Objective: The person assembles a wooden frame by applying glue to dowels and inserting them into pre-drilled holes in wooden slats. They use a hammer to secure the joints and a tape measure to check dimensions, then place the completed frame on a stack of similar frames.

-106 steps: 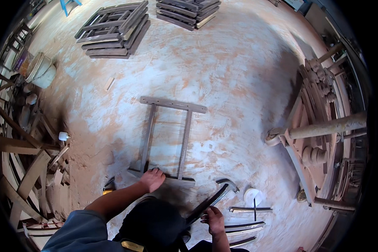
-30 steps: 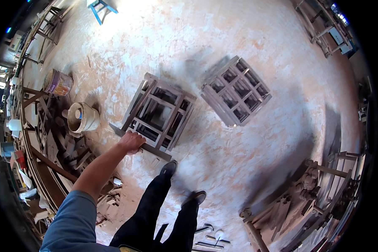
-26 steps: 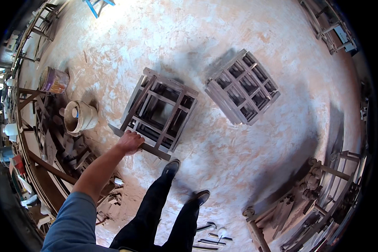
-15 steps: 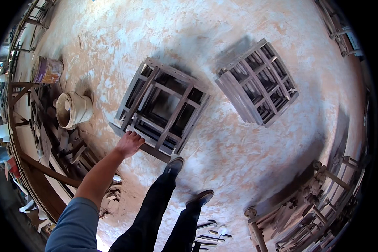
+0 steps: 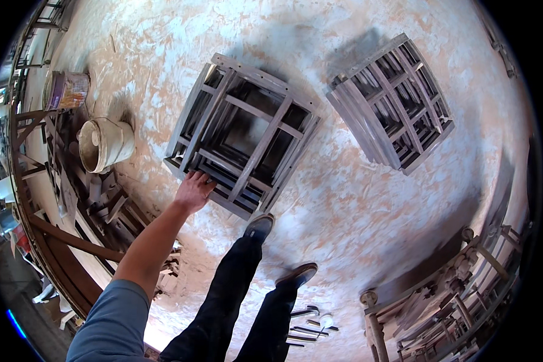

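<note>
My left hand (image 5: 193, 190) reaches forward and down, its fingers curled over the near rail of a grey wooden frame (image 5: 256, 120). That frame lies flat on top of a stack of like frames (image 5: 214, 181) on the dusty floor. My right hand is out of the picture. My two shoes (image 5: 259, 226) stand just behind the stack, with dark trouser legs below them. A second stack of slatted frames (image 5: 392, 102) lies apart to the right.
A dirty white bucket (image 5: 105, 145) and a paint can (image 5: 69, 90) stand left of the stack, beside a heap of timber pieces (image 5: 102, 202). Unfinished wooden furniture (image 5: 452, 301) crowds the lower right. Curved wooden parts (image 5: 311, 326) lie by my feet.
I have stepped closer to the stack, which now fills more of the view. My left hand has stayed on the frame's near rail, and the frame now lies flat on the stack.
</note>
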A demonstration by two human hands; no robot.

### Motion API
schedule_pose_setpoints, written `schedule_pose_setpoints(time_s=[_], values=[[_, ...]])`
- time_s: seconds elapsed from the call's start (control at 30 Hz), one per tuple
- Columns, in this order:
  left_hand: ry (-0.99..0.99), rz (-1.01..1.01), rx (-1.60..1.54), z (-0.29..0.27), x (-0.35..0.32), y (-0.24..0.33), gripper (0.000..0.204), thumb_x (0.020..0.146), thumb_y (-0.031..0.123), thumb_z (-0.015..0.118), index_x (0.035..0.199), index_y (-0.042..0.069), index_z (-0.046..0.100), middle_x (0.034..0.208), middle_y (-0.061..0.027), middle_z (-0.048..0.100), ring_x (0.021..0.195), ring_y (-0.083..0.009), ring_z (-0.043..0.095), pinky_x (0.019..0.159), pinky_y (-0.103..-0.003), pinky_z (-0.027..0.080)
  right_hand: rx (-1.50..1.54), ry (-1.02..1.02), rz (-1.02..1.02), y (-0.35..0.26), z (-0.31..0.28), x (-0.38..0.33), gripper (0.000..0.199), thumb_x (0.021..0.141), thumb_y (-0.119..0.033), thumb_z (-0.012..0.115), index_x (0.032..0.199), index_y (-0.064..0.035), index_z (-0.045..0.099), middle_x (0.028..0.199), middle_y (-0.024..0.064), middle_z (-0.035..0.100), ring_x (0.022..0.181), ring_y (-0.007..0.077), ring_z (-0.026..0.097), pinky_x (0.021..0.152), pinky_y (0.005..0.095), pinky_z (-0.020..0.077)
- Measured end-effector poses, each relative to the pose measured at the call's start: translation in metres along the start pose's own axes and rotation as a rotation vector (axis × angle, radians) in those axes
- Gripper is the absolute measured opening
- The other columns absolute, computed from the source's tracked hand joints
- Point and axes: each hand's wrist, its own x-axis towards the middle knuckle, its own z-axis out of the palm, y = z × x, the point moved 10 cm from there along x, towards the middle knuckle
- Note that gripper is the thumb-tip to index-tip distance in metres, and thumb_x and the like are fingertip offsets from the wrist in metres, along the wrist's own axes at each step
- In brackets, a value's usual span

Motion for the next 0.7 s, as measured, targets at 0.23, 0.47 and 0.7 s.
schedule_pose_setpoints(time_s=[0.23, 0.47, 0.7], values=[[0.046, -0.032, -0.079, -0.010, 0.004, 0.004, 0.026, 0.071, 0.017, 0.063, 0.097, 0.014, 0.067, 0.094, -0.0038, 0.063, 0.102, -0.0241, 0.057, 0.095, -0.041, 0.040, -0.029, -0.001, -0.035, -0.012, 0.003, 0.001, 0.040, 0.097, -0.023, 0.049, 0.127, 0.0032, 0.048, 0.097, 0.0215, 0.066, 0.067, 0.0291, 0.067, 0.053, 0.0394, 0.0588], [0.060, -0.014, -0.107, -0.008, 0.004, 0.003, 0.024, 0.072, 0.016, 0.063, 0.096, 0.015, 0.068, 0.092, -0.0025, 0.064, 0.100, -0.0239, 0.057, 0.093, -0.042, 0.040, -0.001, -0.006, -0.034, -0.013, 0.005, 0.007, 0.040, 0.097, -0.025, 0.049, 0.126, 0.0033, 0.049, 0.097, 0.0213, 0.066, 0.065, 0.0279, 0.067, 0.053, 0.0397, 0.0586], [0.048, -0.019, -0.103, 0.000, 0.003, 0.005, 0.023, 0.077, 0.018, 0.061, 0.098, 0.015, 0.068, 0.092, -0.0035, 0.064, 0.099, -0.0244, 0.057, 0.095, -0.042, 0.038, 0.033, -0.019, -0.038, -0.007, 0.012, 0.014, 0.040, 0.098, -0.025, 0.050, 0.126, 0.0034, 0.049, 0.096, 0.0214, 0.066, 0.065, 0.0282, 0.067, 0.054, 0.0402, 0.0590]])
